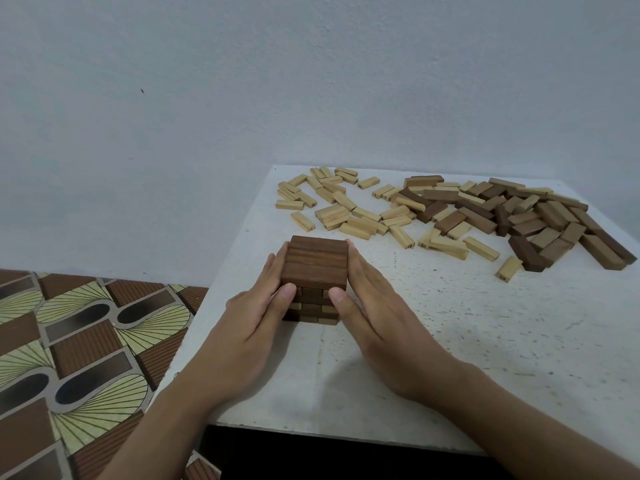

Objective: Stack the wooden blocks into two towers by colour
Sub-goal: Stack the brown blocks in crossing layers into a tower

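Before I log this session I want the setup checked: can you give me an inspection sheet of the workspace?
Surface: white tabletop with dark speckles.
Job's things: low tower of dark brown wooden blocks, a few pale block ends showing in its lower layers; no second tower.
Clutter: loose pale wooden blocks scattered along the far side; loose dark brown wooden blocks heaped far right, pale ones mixed in.
Grippers: left hand and right hand press flat against the tower's sides, thumbs on its front.
Cables: nothing seen.
Surroundings: plain pale wall; brown and green patterned floor on the left.
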